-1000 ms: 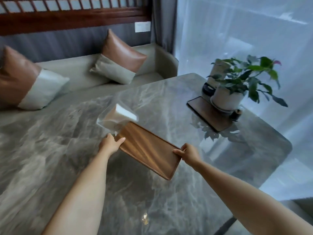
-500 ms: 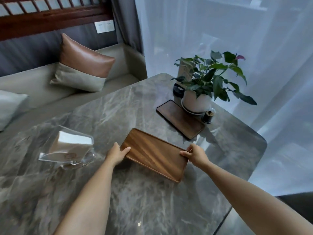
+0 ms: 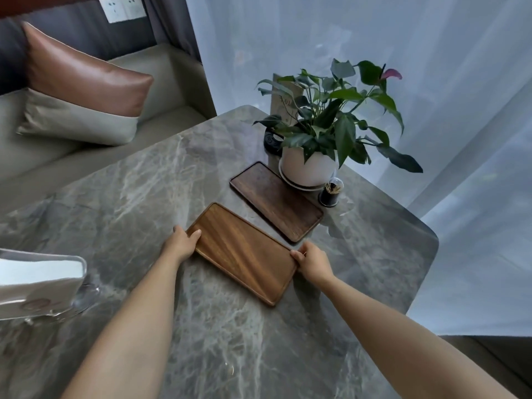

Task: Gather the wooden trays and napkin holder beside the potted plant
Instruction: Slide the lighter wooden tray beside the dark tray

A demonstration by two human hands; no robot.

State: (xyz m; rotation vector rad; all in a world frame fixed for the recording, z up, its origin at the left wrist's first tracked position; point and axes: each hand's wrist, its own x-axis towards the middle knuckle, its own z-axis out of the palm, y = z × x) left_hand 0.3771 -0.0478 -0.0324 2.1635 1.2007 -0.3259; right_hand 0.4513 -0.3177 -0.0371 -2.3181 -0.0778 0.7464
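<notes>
A: How many things are sitting on the grey marble worktop (image 3: 144, 197)?

B: Two rectangular wooden trays, one clear napkin holder with white napkins (image 3: 40, 280), one white-potted green plant (image 3: 313, 156), one small dark toothpick jar (image 3: 331, 192).

A: And the hands?

B: Both are gripping the lighter brown tray (image 3: 241, 251): the left hand (image 3: 181, 244) is clamping its 9 o'clock end, the right hand (image 3: 312, 262) its 3 o'clock end. That tray is lying just beside the darker tray (image 3: 276, 201), a narrow gap showing between them.

A: Edges?

B: The darker tray is sitting against the pot at 1 o'clock, near the worktop's rounded corner. The holder is standing well apart at 9 o'clock, cut by the frame. Bare marble is stretching open toward 6 and 10 o'clock.
</notes>
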